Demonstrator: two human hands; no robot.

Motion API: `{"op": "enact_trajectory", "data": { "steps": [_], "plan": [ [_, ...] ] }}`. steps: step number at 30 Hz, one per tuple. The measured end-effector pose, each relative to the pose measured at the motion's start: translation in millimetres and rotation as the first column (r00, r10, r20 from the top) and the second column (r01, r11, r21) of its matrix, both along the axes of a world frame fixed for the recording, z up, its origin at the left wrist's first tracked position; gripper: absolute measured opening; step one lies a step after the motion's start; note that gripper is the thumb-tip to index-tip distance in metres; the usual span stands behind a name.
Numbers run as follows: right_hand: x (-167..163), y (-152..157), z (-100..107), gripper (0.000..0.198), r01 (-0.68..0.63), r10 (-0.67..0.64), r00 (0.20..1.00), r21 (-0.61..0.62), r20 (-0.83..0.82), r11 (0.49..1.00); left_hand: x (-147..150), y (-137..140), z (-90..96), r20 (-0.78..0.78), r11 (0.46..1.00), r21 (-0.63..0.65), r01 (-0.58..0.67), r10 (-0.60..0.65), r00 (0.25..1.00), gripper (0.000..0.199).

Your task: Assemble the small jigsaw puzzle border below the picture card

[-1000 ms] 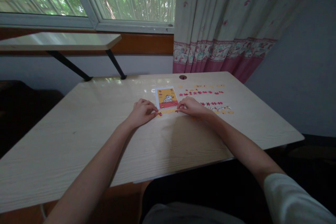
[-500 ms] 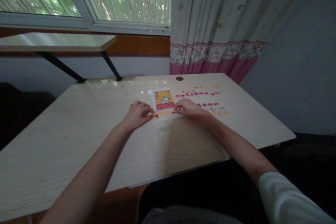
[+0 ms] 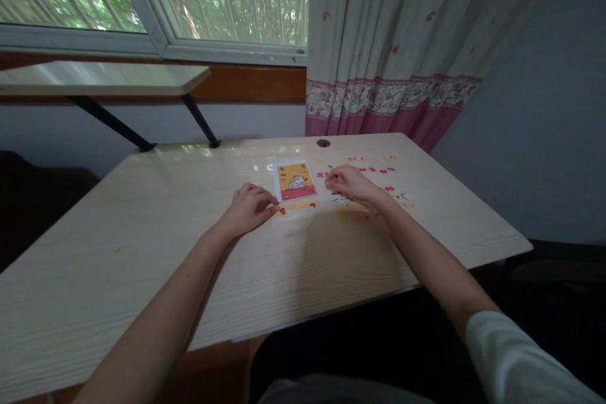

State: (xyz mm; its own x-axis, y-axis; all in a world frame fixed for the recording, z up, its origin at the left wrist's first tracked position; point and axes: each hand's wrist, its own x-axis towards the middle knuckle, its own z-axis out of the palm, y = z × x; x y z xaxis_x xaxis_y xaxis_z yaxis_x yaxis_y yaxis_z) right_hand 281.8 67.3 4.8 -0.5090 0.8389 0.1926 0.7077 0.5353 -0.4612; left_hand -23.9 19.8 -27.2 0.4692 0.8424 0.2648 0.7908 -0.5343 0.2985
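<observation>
A short row of yellow jigsaw puzzle pieces (image 3: 298, 206), with reddish bits at both ends, lies just below a picture card (image 3: 296, 182) of a white animal on yellow and red. My left hand (image 3: 250, 207) rests at the row's left end, thumb and forefinger closed on the puzzle piece (image 3: 282, 210) there. Right of the card, my right hand (image 3: 349, 182) hovers over the loose red puzzle pieces (image 3: 372, 170), fingers curled together. Whatever its fingertips may hold is too small to make out, and the hand covers part of the red rows.
More yellow pieces (image 3: 353, 216) lie below my right hand, and white patterned pieces (image 3: 400, 197) to its right. A further yellow row (image 3: 391, 158) runs near the back of the wooden desk (image 3: 189, 189). A raised shelf (image 3: 104, 79) stands at the back left, beside a window and curtain (image 3: 388, 44).
My right hand has left the row's right end and moved up and right over the red pieces. Yellow pieces beneath it now show. My left hand stays in place.
</observation>
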Motion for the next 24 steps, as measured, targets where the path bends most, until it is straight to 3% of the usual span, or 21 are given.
{"op": "enact_trajectory", "data": {
  "steps": [3, 7, 14, 17, 24],
  "plan": [
    [34, 22, 12, 0.018, 0.198, -0.197, 0.98, 0.022, -0.016, 0.98, 0, 0, 0.2, -0.02, 1.0, 0.016, -0.014, 0.014, 1.0, 0.03],
    [72, 54, 11, 0.021, 0.37, -0.367, 0.921, 0.005, 0.133, 0.929, 0, 0, 1.2, -0.046, 0.998, 0.036, -0.054, 0.056, 0.997, 0.029],
    [74, 99, -5, 0.034, 0.298, -0.291, 0.858, 0.051, 0.423, 0.953, -2, -1, 1.3, -0.05, 0.996, 0.054, -0.068, 0.071, 0.996, 0.028],
    [67, 111, -7, 0.039, 0.28, -0.275, 0.85, 0.056, 0.449, 0.958, -3, -1, 1.3, -0.046, 0.996, 0.059, -0.071, 0.073, 0.996, 0.028],
    [63, 126, -7, 0.029, 0.291, -0.26, 0.833, 0.011, 0.488, 0.957, -1, -3, 3.5, -0.065, 0.995, 0.068, -0.073, 0.077, 0.995, 0.026]
  ]
}}
